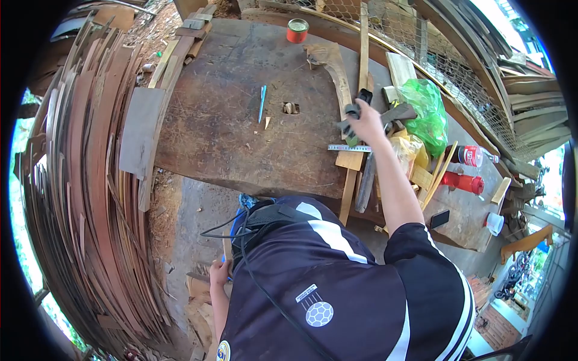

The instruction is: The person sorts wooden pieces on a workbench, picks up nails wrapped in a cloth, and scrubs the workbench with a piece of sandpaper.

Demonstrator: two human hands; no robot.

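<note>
My right hand (366, 123) reaches over the right part of the wooden table (211, 120), its fingers closed on a dark tool (353, 112) whose shape is partly hidden. Just below the hand lies a white measuring tape strip (349, 148) over a wooden block (349, 160). A curved piece of wood (339, 75) runs beside the hand. Down at the left of my body, my left hand (219, 272) is closed around a thin wooden strip (227, 245), with something blue close by.
A blue pen (262, 103) and a red tin (297, 30) are on the table. To the right are a green plastic bag (424, 111), a red bottle (462, 182), a phone (440, 219) and a white cup (494, 224). Stacked boards (81, 198) stand at the left.
</note>
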